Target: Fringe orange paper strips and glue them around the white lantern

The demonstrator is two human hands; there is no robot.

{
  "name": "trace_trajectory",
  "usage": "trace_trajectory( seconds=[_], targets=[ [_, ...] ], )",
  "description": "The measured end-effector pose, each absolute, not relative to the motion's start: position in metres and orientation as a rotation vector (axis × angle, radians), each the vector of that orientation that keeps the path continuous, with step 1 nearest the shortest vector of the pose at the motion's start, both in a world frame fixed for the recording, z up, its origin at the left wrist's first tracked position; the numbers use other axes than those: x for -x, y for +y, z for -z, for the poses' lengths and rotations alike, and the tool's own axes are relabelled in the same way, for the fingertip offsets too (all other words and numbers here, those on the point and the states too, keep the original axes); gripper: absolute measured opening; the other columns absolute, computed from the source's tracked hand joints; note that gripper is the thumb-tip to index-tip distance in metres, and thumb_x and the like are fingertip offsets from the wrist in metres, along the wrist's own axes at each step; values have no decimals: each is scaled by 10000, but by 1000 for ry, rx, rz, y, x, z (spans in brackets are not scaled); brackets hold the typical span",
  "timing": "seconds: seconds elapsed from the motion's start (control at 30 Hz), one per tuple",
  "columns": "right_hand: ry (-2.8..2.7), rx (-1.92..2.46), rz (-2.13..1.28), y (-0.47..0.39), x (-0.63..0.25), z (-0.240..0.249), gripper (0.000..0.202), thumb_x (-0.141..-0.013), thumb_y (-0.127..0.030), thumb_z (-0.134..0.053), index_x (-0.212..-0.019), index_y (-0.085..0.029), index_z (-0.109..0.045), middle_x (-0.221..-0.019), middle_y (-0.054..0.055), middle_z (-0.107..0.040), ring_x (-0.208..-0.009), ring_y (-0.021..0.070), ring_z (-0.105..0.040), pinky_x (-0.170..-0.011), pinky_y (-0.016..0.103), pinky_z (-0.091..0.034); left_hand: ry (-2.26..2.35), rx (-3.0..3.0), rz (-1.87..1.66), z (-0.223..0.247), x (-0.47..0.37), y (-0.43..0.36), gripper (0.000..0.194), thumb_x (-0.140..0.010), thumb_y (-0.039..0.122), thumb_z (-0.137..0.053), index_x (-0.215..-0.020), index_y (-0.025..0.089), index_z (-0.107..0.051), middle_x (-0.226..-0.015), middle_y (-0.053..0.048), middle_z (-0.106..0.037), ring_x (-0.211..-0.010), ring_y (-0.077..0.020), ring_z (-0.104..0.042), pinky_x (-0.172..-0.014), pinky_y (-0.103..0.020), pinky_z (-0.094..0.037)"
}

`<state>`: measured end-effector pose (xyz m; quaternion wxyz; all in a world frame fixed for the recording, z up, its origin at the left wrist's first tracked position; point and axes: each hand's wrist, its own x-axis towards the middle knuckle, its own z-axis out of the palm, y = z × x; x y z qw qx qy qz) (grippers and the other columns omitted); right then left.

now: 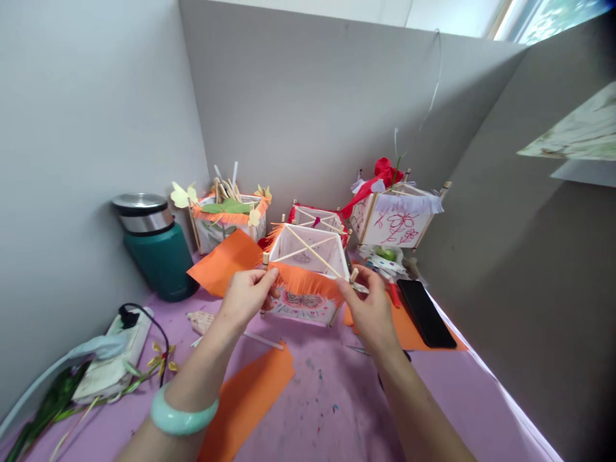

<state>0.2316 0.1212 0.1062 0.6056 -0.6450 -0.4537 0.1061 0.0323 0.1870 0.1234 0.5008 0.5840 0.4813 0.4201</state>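
Your left hand [248, 292] is pinching the left end of an orange fringe [308, 282] by the near-left corner of a paper-sided box [301, 313]. Your right hand [368, 308] is gripping the fringe's other end by the near-right corner. The box is sitting centrally ahead of you, crossed sticks [309, 248] spanning its open top.

Fringe is lining the near rim and showing at the left side; the right and far rims are looking white. The drawn panel and frame are seeming finished; trimming appears partway, with those two rims perhaps remaining. Whether the near strip is already sticking, you cannot tell.

Taking the box as the clock's centre, a smaller red-edged box [317, 218] is standing close behind at 12, limiting movement that way. An orange sheet [228, 260] is lying at 10, a teal bottle [161, 256] rising at 9. A phone [426, 314] is resting at 4; scissors [359, 350] are lying at 5, partly under your right forearm. At 6, the purple counter [327, 391] is offering the widest room, with cut orange paper [255, 401] bordering it at 7. Grey partitions [312, 115] are closing off the far side.
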Motion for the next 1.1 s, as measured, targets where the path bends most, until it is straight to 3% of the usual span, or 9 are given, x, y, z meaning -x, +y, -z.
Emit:
trace_trajectory(
  seconds=[0.1, 0.2, 0.33, 0.57, 0.77, 1.1],
  targets=[
    [-1187, 1418, 292, 103, -224, -117, 457, -761, -369, -685, -1156, -181, -554, -1159, 136, -541, -1110, 298, -506, -928, 488, -410, 1172, -1417, -1010, -123, -33, 188, 392, -768, 473, -575, -563, 139, -584, -527, -33, -608, -378, -94, -510, -406, -219, -422],
    [-1415, 1237, 450, 96, -210, -131, 249, -841, -235, -610, -1090, -223, -600, -1083, 101, -572, -1041, 258, -543, -911, 445, -434, 1167, -1410, -1014, -122, -33, 188, 397, -772, 486, -567, -573, 142, -580, -531, -30, -612, -371, -92, -505, -395, -220, -419],
    [-1749, 1257, 335, 118, -189, -143, 143, -872, -208, -559, -977, -196, -655, -951, 80, -642, -920, 235, -553, -828, 392, -458, 1168, -1414, -1015, -121, -33, 189, 410, -774, 499, -563, -571, 143, -575, -521, -20, -601, -372, -94, -511, -397, -221, -421],
    [-1847, 1470, 63, 171, -166, -154, 131, -835, -238, -588, -857, -200, -712, -865, 67, -697, -880, 230, -589, -765, 339, -436, 1157, -1444, -997, -121, -32, 189, 413, -792, 511, -534, -606, 145, -576, -546, -19, -605, -377, -94, -512, -386, -212, -402],
    [-1854, 1570, -154, 184, -160, -164, 182, -812, -243, -557, -696, -211, -694, -649, -1, -675, -590, 146, -571, -557, 252, -350, 1163, -1491, -987, -118, -31, 192, 398, -808, 485, -513, -623, 140, -586, -572, -40, -625, -393, -101, -527, -398, -216, -418],
    [-1900, 1610, -284, 198, -165, -167, 98, -707, -202, -554, -640, -177, -621, -622, 3, -650, -567, 126, -549, -494, 216, -318, 1211, -1522, -967, -115, -31, 195, 408, -818, 468, -484, -594, 143, -589, -545, -35, -621, -384, -104, -535, -386, -207, -413]
  ],
)
